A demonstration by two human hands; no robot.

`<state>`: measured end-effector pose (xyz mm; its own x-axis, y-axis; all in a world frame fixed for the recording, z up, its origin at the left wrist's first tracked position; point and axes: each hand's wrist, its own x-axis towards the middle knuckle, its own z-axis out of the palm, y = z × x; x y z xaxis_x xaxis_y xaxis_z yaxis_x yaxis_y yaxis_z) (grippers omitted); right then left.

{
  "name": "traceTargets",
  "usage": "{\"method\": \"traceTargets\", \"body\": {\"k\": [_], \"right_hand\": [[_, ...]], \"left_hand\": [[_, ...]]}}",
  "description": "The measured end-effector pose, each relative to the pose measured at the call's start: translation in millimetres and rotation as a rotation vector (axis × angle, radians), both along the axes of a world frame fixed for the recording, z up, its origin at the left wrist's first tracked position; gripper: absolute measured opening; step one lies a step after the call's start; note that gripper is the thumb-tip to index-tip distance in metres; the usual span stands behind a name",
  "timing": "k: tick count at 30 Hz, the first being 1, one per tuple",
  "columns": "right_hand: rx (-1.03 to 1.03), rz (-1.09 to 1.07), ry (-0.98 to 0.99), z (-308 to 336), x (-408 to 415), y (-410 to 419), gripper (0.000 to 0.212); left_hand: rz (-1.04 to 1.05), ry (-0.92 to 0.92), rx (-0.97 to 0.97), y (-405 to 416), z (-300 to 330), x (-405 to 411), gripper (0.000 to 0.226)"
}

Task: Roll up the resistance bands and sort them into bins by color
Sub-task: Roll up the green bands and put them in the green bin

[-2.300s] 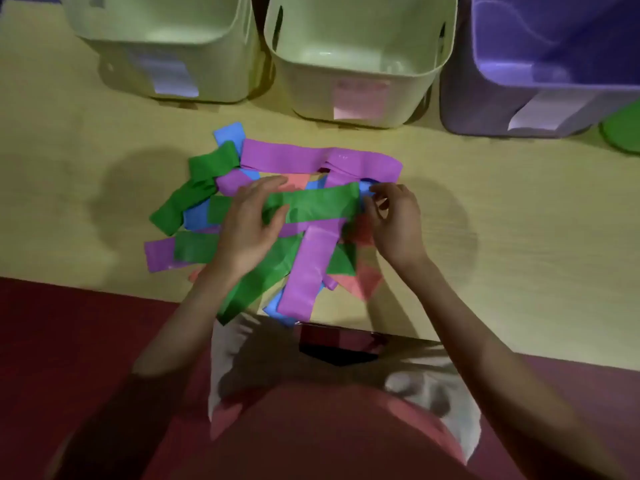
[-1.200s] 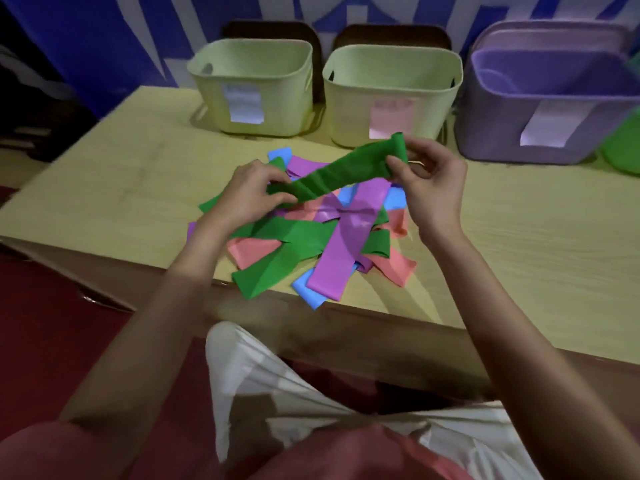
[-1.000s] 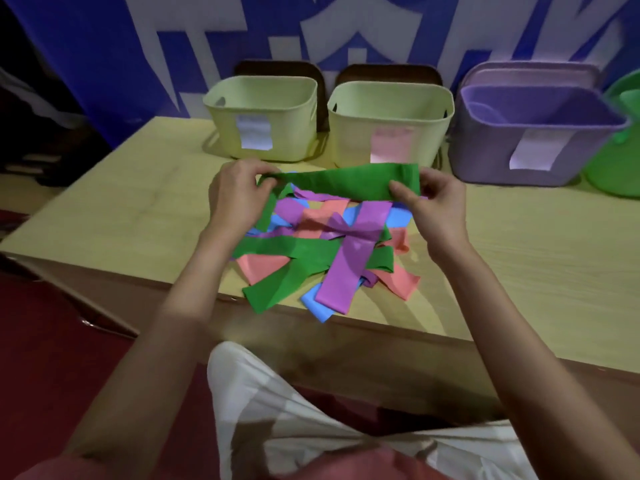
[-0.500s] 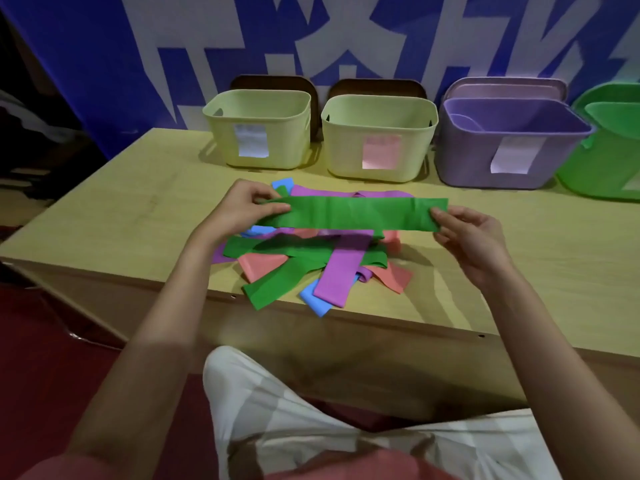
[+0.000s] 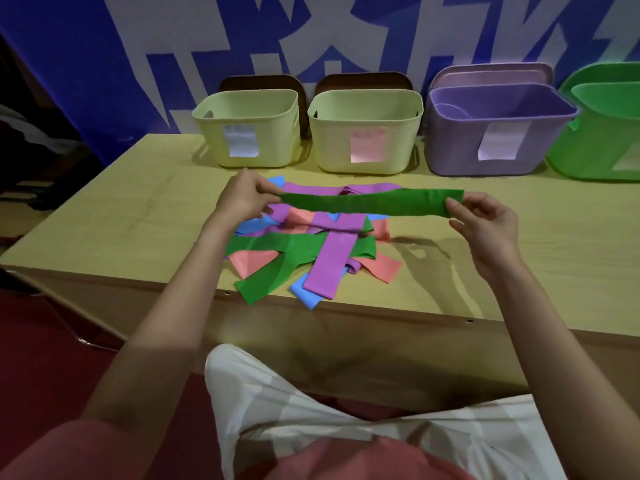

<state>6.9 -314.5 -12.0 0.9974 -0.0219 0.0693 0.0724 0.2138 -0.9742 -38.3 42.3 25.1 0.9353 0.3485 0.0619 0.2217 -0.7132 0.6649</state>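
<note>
4 bins stand in a row at the back of the wooden tabletop [image 5: 104,216]: 2 pale yellow bins, the left yellow bin [image 5: 246,128] with a whitish paper label and the right yellow bin [image 5: 365,131] with a pink label, then a purple bin [image 5: 498,129] with a pale label, then a green bin [image 5: 602,123] cut off by the frame edge. No writing on the labels can be read. The yellow bins' insides are hidden; no bands show in the purple bin.

The left hand [image 5: 244,199] pinches 1 end of a flat green band [image 5: 374,202] and the right hand [image 5: 485,220] pinches the other, holding it stretched level above a pile of bands [image 5: 311,247]. The pile is of smooth, thin strips in green, purple, pink and blue, crossing each other near the tabletop's front edge.
</note>
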Motion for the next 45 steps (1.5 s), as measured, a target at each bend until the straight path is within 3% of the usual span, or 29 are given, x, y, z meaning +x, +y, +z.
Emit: {"method": "traceTargets", "body": {"k": [3, 7, 11, 15, 16, 18, 28, 31, 35, 40, 45], "right_hand": [[0.027, 0.112, 0.01, -1, -4, -13, 0.025], [0.082, 0.198, 0.026, -7, -4, -22, 0.015], [0.161, 0.414, 0.057, -7, -6, -38, 0.027], [-0.045, 0.511, -0.033, 2, -14, -56, 0.022], [-0.15, 0.49, -0.075, 5, -17, -60, 0.017], [-0.324, 0.456, -0.15, 11, -19, -65, 0.015], [-0.871, 0.48, -0.268, 4, -12, -67, 0.026], [-0.997, 0.489, -0.289, -11, -12, -64, 0.012], [-1.046, 0.456, -0.311, -27, -14, -59, 0.012], [-1.014, 0.399, -0.292, -33, -12, -60, 0.011], [-0.919, 0.328, -0.3, -38, -22, -57, 0.007]], "left_hand": [[-0.048, 0.075, -0.073, -3, 0, -6, 0.016], [-0.034, -0.122, -0.286, -14, -4, 1, 0.023], [-0.035, -0.247, -0.351, -47, 1, 32, 0.025], [-0.107, -0.242, -0.488, -91, 0, 94, 0.012], [-0.129, -0.236, -0.462, -104, -3, 110, 0.007], [-0.177, -0.248, -0.392, -133, -7, 141, 0.022], [-0.416, -0.123, -0.046, -221, -32, 210, 0.047], [-0.434, -0.089, -0.033, -229, -52, 215, 0.046], [-0.509, -0.059, 0.051, -226, -74, 220, 0.042], [-0.581, -0.197, 0.408, -210, -71, 207, 0.027], [-0.621, -0.235, 0.088, -214, -32, 124, 0.017]]}}
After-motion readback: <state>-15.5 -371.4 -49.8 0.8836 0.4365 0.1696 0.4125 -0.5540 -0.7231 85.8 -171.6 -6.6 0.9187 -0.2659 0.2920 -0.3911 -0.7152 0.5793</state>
